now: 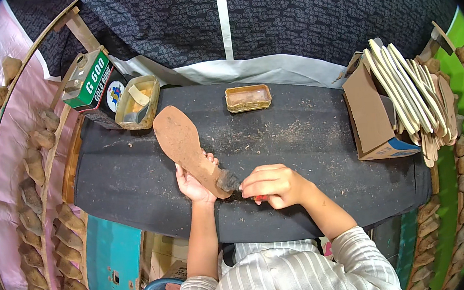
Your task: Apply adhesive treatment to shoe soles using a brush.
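My left hand [194,185] grips a brown shoe sole [178,134] near its narrower heel end, with the broad toe end tilted up and away to the left. In my right hand [277,185] is a brush [228,180] with dark, bushy bristles. A bit of red, perhaps its handle, shows beneath the curled fingers. The bristles meet the heel end of the sole. Both hands are above the dark cloth of the table [300,137], where pale crumbs and dust lie scattered.
At the back stands a small yellowish tray [248,98]. A green and black metal can [97,89] and a container with a scraper-like tool [138,101] occupy the far left. To the right, a cardboard box [375,120] holds several soles [409,90]. Racks of shoe lasts [29,199] flank the table.
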A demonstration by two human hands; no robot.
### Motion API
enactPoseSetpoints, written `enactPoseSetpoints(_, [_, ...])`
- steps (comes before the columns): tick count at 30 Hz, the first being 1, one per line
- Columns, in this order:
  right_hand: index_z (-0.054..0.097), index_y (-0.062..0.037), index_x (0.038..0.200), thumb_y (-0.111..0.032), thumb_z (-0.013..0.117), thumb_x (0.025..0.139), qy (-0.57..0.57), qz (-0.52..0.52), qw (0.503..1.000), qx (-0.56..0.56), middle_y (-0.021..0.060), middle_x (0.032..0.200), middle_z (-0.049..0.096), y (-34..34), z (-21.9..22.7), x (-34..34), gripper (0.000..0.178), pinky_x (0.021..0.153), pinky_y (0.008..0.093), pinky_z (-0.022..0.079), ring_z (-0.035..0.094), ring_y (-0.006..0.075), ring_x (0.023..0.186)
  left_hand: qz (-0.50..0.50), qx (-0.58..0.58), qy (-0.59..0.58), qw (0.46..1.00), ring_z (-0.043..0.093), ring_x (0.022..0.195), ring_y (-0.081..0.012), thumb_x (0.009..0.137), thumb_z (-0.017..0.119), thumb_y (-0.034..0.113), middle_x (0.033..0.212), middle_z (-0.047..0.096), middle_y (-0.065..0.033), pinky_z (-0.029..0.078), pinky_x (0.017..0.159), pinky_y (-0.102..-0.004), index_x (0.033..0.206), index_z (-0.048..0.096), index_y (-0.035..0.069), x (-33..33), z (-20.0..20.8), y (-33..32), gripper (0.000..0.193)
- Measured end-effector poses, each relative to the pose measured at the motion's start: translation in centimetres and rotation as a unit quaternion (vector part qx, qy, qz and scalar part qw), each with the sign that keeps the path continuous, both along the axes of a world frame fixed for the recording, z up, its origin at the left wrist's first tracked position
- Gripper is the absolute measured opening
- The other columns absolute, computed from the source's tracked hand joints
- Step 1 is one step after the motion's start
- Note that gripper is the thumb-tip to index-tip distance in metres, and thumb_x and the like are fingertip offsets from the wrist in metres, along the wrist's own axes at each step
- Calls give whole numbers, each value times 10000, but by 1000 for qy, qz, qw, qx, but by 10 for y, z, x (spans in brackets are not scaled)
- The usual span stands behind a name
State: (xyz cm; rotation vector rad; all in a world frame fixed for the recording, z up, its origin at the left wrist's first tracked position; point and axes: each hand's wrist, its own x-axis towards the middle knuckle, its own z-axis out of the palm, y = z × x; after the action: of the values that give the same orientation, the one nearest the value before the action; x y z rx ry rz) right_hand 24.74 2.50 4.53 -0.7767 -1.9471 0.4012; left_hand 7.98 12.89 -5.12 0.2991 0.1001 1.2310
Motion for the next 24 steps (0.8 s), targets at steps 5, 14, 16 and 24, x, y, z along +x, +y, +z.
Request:
enactPoseSetpoints(5, [641, -10, 809, 94, 518, 506, -18, 39, 998, -45, 106, 810, 651, -1, 1, 3, 343, 626, 325, 528, 634, 251, 698, 11, 3, -1, 1000, 466, 849, -280, 922, 339, 456, 970, 508, -152, 411, 761, -393, 1180, 471, 2, -2, -1, 0, 538])
enactPoseSetpoints(14, [641, -5, 890, 110, 618, 561, 20, -131, 986, 102, 142, 881, 657, 1, 5, 17, 349, 644, 334, 526, 644, 260, 732, 0, 3, 17, 1000, 515, 859, -285, 925, 347, 448, 955, 548, -144, 442, 776, -404, 1164, 488, 4, 2, 5, -5, 524])
enactPoseSetpoints(16, [644, -13, 913, 108, 631, 566, 19, -95, 991, 87, 129, 928, 656, -1, 3, 9, 367, 659, 327, 529, 641, 262, 751, 4, -13, 28, 1000, 529, 861, -289, 926, 348, 446, 959, 560, -146, 448, 780, -407, 1162, 493, 3, 3, 5, -6, 522])
enactPoseSetpoints(24, [633, -15, 911, 79, 619, 583, -11, -50, 998, 34, 107, 952, 643, 1, -8, 0, 343, 713, 338, 527, 631, 279, 798, -52, 66, 35, 996, 570, 957, -277, 932, 358, 420, 1052, 585, -146, 459, 840, -412, 1180, 505, 18, 2, -12, -2, 495])
